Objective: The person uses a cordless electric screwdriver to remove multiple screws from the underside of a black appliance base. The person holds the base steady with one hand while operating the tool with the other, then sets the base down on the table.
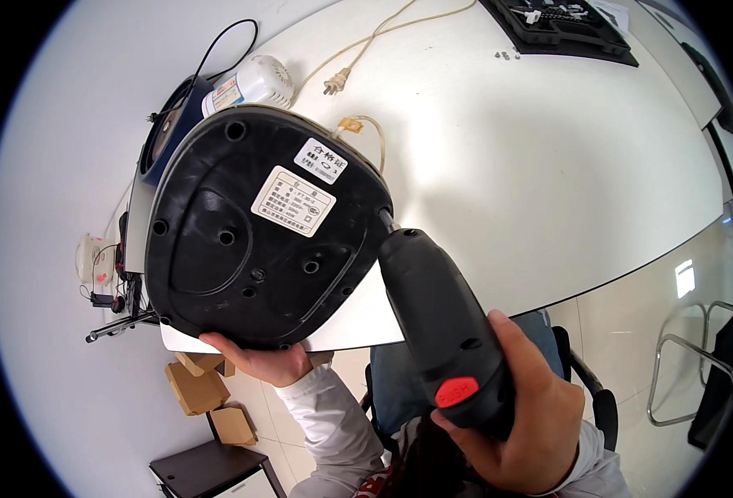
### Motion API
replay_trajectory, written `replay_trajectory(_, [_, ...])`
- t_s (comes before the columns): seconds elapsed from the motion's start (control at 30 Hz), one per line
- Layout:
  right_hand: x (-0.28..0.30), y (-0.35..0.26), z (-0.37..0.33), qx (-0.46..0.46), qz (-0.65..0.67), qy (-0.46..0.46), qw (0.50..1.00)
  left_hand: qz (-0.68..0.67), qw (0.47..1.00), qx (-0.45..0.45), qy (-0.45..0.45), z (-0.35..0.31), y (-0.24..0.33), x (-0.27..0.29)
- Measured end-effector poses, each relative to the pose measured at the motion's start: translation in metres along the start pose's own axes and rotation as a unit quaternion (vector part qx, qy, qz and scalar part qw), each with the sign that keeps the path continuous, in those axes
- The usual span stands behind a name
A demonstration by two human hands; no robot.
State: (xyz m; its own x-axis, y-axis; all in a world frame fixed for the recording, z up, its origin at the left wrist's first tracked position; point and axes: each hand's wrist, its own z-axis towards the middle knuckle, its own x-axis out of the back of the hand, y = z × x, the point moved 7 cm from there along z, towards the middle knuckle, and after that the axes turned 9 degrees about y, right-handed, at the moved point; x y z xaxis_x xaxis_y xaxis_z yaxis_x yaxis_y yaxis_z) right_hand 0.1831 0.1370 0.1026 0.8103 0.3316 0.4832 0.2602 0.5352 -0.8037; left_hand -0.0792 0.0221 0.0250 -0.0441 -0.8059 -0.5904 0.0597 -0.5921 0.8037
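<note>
The left hand (258, 358) grips the lower edge of a rounded black plastic appliance base (258, 232), held underside-up above the white surface (549, 166); the right hand (520, 415) closes around a black electric screwdriver with a red button (445, 332), its tip touching the base's right edge; a cream power cord (358, 62) lies beyond the base.

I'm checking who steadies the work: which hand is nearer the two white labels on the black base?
Left. The left hand grips the lower rim of the black base, below the white labels. The right hand is farther off, holding the electric screwdriver.
</note>
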Motion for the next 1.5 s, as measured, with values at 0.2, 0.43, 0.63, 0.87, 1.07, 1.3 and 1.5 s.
replay_trajectory(0.2, [0.004, -0.003, -0.003, 0.069, -0.021, 0.081, 0.994, -0.013, 1.0, 0.011, 0.002, -0.001, -0.001, 0.0])
replay_trajectory(0.43, [0.003, 0.004, -0.004, -0.014, -0.02, 0.013, 1.0, -0.023, 1.0, 0.016, -0.009, 0.001, -0.001, 0.002])
replay_trajectory(0.63, [0.001, 0.01, -0.008, -0.037, 0.006, 0.043, 0.998, -0.03, 0.999, 0.024, -0.008, 0.002, -0.002, 0.002])
replay_trajectory(0.87, [-0.001, 0.015, -0.008, -0.061, 0.035, 0.043, 0.997, -0.019, 1.0, 0.009, 0.002, 0.002, 0.0, 0.004])
replay_trajectory(1.07, [0.001, 0.013, -0.009, -0.048, 0.026, 0.048, 0.997, -0.025, 0.999, 0.026, 0.003, 0.0, -0.002, -0.001])
replay_trajectory(1.3, [0.0, 0.015, -0.009, -0.065, 0.028, 0.039, 0.997, -0.01, 1.0, 0.015, 0.003, -0.001, 0.0, 0.001])
replay_trajectory(1.5, [0.004, 0.012, -0.002, -0.048, 0.035, 0.028, 0.998, -0.008, 1.0, 0.017, 0.005, -0.002, -0.001, -0.003])
